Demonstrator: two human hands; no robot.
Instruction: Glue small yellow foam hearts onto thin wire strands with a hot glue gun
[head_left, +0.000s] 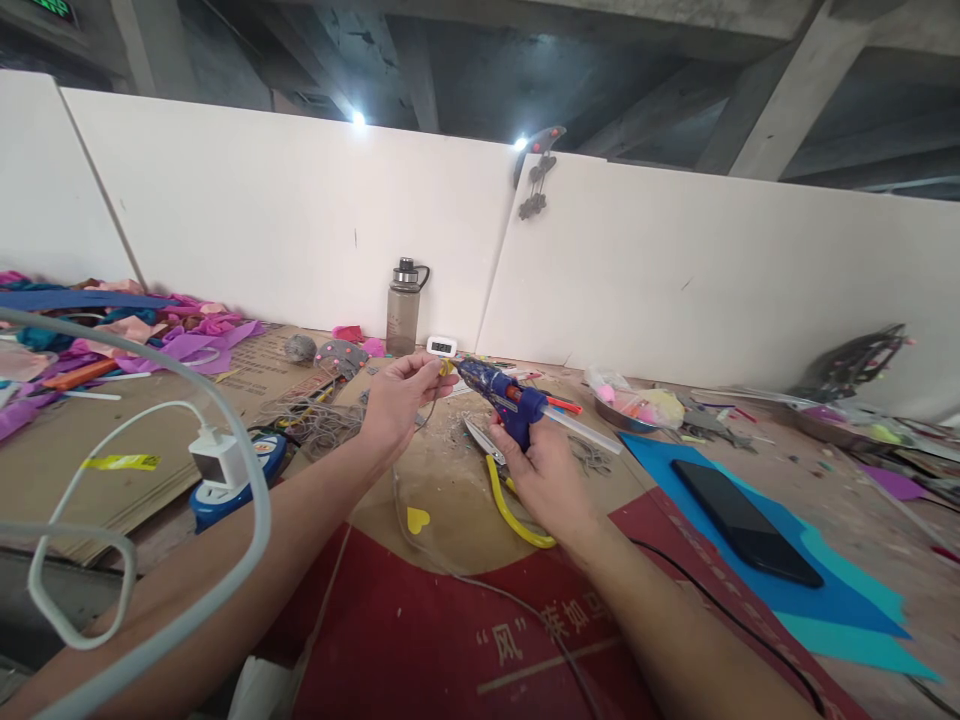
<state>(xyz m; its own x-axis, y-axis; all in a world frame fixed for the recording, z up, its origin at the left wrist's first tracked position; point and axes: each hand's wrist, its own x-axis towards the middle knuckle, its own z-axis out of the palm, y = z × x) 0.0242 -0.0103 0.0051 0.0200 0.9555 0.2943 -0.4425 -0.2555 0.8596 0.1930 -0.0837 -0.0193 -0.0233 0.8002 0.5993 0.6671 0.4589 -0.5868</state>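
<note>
My right hand (pixel 546 470) is wrapped round the handle of a blue hot glue gun (pixel 489 382), a clear glue stick (pixel 583 428) jutting from its back. The nozzle touches or nearly touches a small yellow piece (pixel 446 368) pinched in my left hand (pixel 401 405). A thin grey wire (pixel 429 410) hangs below those fingers. Under my hands lies a red and brown cardboard sheet (pixel 427 640), with a yellow heart cutout (pixel 418 520) on it. Yellow-handled pliers (pixel 504 500) rest beside my right hand, partly hidden by it.
A bottle (pixel 403 310) and a small white digital display (pixel 442 346) stand near the white panel. A phone (pixel 742 520) lies on blue sheets at right. At left are a white charger (pixel 219 460) on a blue power strip, a looping cable, and coloured scraps (pixel 180 340).
</note>
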